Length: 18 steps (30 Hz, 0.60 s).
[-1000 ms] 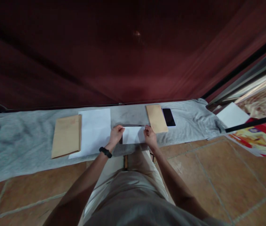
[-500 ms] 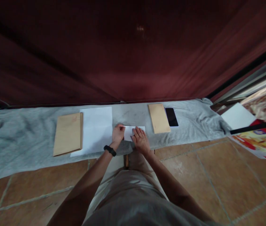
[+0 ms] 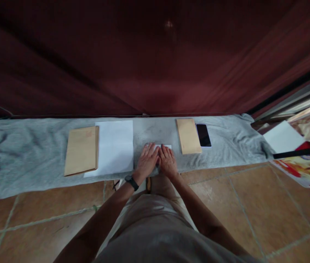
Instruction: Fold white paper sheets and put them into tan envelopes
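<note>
My left hand (image 3: 147, 161) and my right hand (image 3: 167, 160) lie flat side by side, fingers stretched out, pressing on a folded white paper (image 3: 167, 147) that shows only at its far edge. The paper rests on a grey cloth (image 3: 34, 153) spread over the floor. A black band is on my left wrist. Left of my hands lies a white sheet (image 3: 114, 147) with a brown envelope (image 3: 81, 149) beside it. To the right lie a smaller brown envelope (image 3: 188, 136) and a black phone (image 3: 203, 134).
A dark red curtain (image 3: 144, 62) hangs behind the cloth. Terracotta floor tiles (image 3: 253, 204) run in front. At the far right are another white sheet (image 3: 283, 137), a black bar (image 3: 299, 152) and a colourful printed sheet (image 3: 308, 168).
Both hands held the folded paper by its ends; the right hand then slid onto it, and now both palms lie flat over it, covering most of it.
</note>
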Each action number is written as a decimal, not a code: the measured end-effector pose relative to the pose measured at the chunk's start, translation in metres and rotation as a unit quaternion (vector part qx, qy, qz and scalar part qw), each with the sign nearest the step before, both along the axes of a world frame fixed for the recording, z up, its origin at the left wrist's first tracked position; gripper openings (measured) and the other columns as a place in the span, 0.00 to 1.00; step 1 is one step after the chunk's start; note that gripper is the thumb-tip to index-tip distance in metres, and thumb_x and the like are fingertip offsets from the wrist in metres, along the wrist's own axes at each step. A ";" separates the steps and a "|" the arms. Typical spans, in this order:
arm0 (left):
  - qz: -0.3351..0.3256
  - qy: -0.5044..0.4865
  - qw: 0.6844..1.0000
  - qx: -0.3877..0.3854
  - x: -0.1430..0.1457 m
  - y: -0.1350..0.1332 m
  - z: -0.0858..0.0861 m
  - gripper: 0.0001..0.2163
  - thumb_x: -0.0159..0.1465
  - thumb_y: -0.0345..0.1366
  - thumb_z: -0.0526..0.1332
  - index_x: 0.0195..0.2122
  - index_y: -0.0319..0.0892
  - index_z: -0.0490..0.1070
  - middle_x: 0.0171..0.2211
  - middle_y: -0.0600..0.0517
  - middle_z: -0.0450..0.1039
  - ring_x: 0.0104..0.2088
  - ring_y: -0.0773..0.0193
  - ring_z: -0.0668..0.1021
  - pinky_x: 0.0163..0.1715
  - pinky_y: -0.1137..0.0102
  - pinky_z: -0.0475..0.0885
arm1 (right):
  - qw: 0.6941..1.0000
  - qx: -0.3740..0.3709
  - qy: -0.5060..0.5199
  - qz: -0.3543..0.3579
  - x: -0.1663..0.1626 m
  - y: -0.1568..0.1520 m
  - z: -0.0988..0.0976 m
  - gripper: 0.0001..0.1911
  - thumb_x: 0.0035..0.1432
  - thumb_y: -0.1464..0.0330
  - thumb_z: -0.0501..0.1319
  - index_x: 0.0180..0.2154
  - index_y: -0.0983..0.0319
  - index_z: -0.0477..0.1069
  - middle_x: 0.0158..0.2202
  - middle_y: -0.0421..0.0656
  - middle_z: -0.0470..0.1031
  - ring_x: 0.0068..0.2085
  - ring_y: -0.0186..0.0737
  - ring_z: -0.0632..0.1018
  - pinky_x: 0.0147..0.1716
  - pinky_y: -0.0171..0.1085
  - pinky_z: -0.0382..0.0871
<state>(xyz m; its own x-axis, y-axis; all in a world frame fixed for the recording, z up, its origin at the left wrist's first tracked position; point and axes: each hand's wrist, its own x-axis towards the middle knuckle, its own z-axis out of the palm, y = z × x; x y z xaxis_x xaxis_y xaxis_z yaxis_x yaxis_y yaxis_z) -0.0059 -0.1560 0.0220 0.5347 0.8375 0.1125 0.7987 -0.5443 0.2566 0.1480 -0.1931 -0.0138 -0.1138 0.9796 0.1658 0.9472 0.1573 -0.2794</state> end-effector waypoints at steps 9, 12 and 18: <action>-0.055 0.021 0.998 -0.017 0.001 -0.003 -0.015 0.28 0.74 0.43 0.48 0.73 0.38 0.51 0.73 0.43 0.52 0.74 0.55 0.51 0.73 0.53 0.45 | 0.999 -0.015 -0.014 0.027 0.008 -0.004 -0.001 0.32 0.69 0.69 0.52 0.71 0.65 0.54 0.73 0.52 0.54 0.73 0.51 0.56 0.70 0.52 0.49; -0.044 0.024 0.999 -0.017 0.001 -0.005 -0.015 0.30 0.74 0.47 0.49 0.73 0.35 0.51 0.73 0.41 0.52 0.74 0.54 0.51 0.73 0.53 0.44 | 1.000 -0.006 -0.012 0.010 0.009 -0.007 -0.002 0.31 0.71 0.67 0.49 0.72 0.66 0.52 0.73 0.53 0.54 0.73 0.51 0.56 0.70 0.52 0.49; -0.041 0.030 0.999 -0.011 0.002 -0.006 -0.018 0.34 0.73 0.52 0.50 0.72 0.32 0.52 0.73 0.38 0.49 0.74 0.51 0.49 0.73 0.52 0.44 | 1.000 0.019 -0.014 -0.020 0.017 -0.017 -0.004 0.30 0.75 0.65 0.44 0.72 0.70 0.51 0.72 0.55 0.54 0.73 0.49 0.56 0.70 0.51 0.50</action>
